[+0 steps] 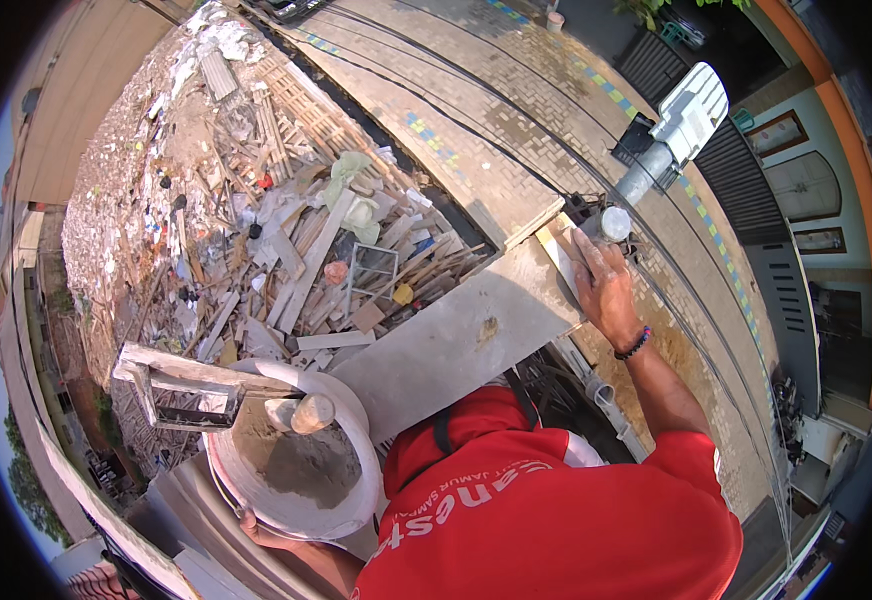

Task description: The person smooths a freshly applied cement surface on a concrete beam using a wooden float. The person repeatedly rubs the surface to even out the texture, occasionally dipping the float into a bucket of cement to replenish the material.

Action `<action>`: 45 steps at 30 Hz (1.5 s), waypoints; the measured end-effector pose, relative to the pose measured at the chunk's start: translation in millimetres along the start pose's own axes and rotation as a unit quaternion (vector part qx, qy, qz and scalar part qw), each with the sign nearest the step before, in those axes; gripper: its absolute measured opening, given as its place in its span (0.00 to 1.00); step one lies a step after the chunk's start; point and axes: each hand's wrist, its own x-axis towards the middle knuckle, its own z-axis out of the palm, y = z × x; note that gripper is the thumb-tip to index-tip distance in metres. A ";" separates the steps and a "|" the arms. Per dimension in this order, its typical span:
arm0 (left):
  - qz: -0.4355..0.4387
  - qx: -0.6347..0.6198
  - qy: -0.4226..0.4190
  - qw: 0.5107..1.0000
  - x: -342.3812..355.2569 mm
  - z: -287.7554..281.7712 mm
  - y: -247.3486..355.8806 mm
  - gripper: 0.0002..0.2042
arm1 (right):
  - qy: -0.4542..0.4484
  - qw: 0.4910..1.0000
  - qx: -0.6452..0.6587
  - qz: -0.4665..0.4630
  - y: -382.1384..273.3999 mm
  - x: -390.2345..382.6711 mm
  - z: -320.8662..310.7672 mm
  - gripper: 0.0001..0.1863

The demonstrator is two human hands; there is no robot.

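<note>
My left hand (268, 536) is closed around the lower outer side of a whitish bucket (361, 440). Grey wet mortar (301, 465) fills much of it, and a rounded wooden handle (311, 413) sticks up from inside. Across the bucket's far-left rim lies a mortar-stained wooden frame (181, 388) with dark inner edges. At the far end of a grey ledge (456, 340), my right hand (606, 285) has its bent fingers and thumb against a pale narrow strip (559, 262). The fingertips partly hide the strip's edge. A dark bead bracelet circles the right wrist.
A street lamp (691, 112) on a grey pole stands just beyond my right hand, with black cables (496, 100) running past it. Far below lie a heap of scrap wood and rubble (316, 250) and a paved street (516, 160). A pipe (611, 408) runs beside the ledge.
</note>
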 end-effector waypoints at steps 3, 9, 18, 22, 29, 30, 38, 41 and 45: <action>-0.062 -0.071 0.030 0.995 -3.2 17.9 18.2 0.38 | -0.043 0.997 0.021 -0.062 -14.9 -10.8 -3.9 0.30; -0.077 -0.099 0.016 0.992 -12.8 30.4 23.5 0.38 | -0.013 1.000 0.005 0.016 -12.6 -4.1 -12.7 0.28; 0.031 0.022 -0.041 0.998 -8.2 7.8 6.7 0.37 | -0.044 0.995 0.022 -0.086 -22.6 -18.1 -4.3 0.30; -0.069 -0.059 0.102 0.991 0.3 7.7 17.4 0.39 | -0.008 1.000 -0.024 0.000 -9.7 -5.3 -1.3 0.30; -0.084 -0.084 0.033 0.992 -16.0 50.7 30.8 0.39 | -0.047 0.995 0.016 -0.087 -25.2 -15.9 -1.1 0.30; -0.088 -0.093 0.046 0.991 -18.7 62.0 34.7 0.39 | -0.047 0.995 0.022 -0.082 -24.7 -15.6 -1.8 0.30; -0.051 -0.074 -0.019 0.996 -7.3 16.9 14.3 0.40 | -0.058 0.996 0.018 -0.064 -27.4 -12.2 4.0 0.31; -0.087 -0.080 0.027 0.993 -1.3 10.0 20.6 0.40 | -0.041 0.996 0.038 -0.065 -26.3 -13.4 2.7 0.31; -0.065 -0.035 0.073 0.995 -1.0 5.6 17.1 0.39 | 0.002 1.000 -0.019 -0.010 -13.1 -6.0 5.4 0.31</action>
